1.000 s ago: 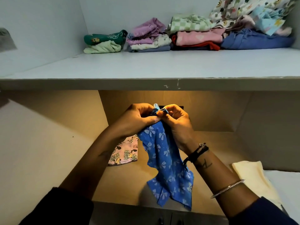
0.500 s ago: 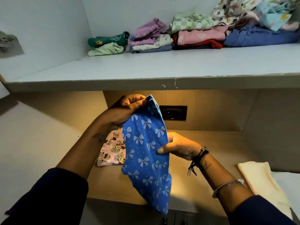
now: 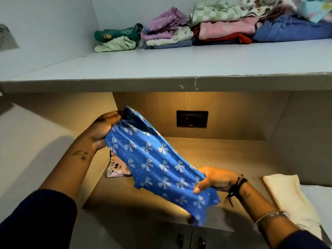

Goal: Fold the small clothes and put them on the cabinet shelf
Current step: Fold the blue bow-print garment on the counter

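A blue garment with white bows (image 3: 152, 164) is stretched at a slant above the lit wooden counter (image 3: 224, 159). My left hand (image 3: 102, 130) grips its upper end at the waistband. My right hand (image 3: 213, 180) grips its lower right part, and a loose end hangs below it. Behind the blue cloth, a pink cartoon-print garment (image 3: 115, 168) lies on the counter, mostly hidden. On the grey cabinet shelf (image 3: 179, 63) above, folded clothes (image 3: 167, 33) sit in small stacks along the back wall.
A loose heap of unfolded clothes (image 3: 280, 8) lies at the shelf's back right. A cream cloth (image 3: 291, 198) rests on the right of the counter. A black wall socket (image 3: 192, 118) is on the back panel. Cabinet doors with dark handles (image 3: 190, 239) are below.
My hands moved apart: the left stays at the waistband, the right slid down and to the right along the blue garment, pulling it from hanging to a slanted stretch.
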Tool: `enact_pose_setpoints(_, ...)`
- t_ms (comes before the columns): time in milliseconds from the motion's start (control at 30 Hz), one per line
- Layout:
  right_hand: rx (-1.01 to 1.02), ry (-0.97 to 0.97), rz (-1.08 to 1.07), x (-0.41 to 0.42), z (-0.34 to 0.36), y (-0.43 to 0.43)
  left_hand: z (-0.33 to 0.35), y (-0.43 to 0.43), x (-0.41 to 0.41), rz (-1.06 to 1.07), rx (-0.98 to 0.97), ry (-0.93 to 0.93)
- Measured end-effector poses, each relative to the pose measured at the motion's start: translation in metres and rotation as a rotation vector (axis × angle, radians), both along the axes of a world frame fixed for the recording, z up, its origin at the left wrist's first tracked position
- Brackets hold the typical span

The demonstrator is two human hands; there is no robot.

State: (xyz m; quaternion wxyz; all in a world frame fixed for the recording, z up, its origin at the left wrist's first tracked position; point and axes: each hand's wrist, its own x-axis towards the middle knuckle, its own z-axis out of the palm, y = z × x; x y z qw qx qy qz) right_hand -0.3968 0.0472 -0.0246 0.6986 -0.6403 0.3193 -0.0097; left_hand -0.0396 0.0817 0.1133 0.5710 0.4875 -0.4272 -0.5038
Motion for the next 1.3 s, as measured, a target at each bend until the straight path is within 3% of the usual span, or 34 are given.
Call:
enact_pose_setpoints(200, 0.03, 0.066, -0.142, -0.083, -0.001, -0.03, -0.095, 0.005, -0.011, 0.162, 0.305, -0.012)
enact_pose_setpoints(300, -0.036, 0.237, -0.265, -0.107, -0.012, -0.045, -0.14, 0.013, -0.034, 0.219, 0.422, -0.147)
enact_pose_setpoints(433, -0.554, 0.797, -0.36, -0.111, -0.03, -0.051, -0.175, 0.017, -0.059, 0.306, 0.427, -0.418)
enact_pose_setpoints(500, -0.853, 0.93, -0.517, -0.101, -0.039, -0.04, -0.184, 0.017, -0.062, 0.34, 0.423, -0.509)
enact_pose_setpoints(600, -1.08, 0.857, -0.577, -0.074, -0.055, -0.01, -0.191, 0.023, -0.066, 0.301, 0.472, -0.487)
enact_pose_setpoints(700, -1.047, 0.734, -0.328, -0.041, -0.081, 0.025, -0.195, 0.026, -0.064, 0.302, 0.522, -0.396)
enact_pose_setpoints(767, -1.009, 0.756, -0.207, -0.028, -0.102, 0.042, -0.197, 0.026, -0.059, 0.337, 0.545, -0.428)
enact_pose_setpoints(1033, -1.029, 0.77, -0.146, -0.035, -0.097, 0.03, -0.19, 0.027, -0.055, 0.347, 0.535, -0.361)
enact_pose_setpoints(1300, -1.113, 0.379, -0.274, 0.099, -0.048, 0.082, -0.16, 0.019, -0.075, 0.296, 0.491, -0.345)
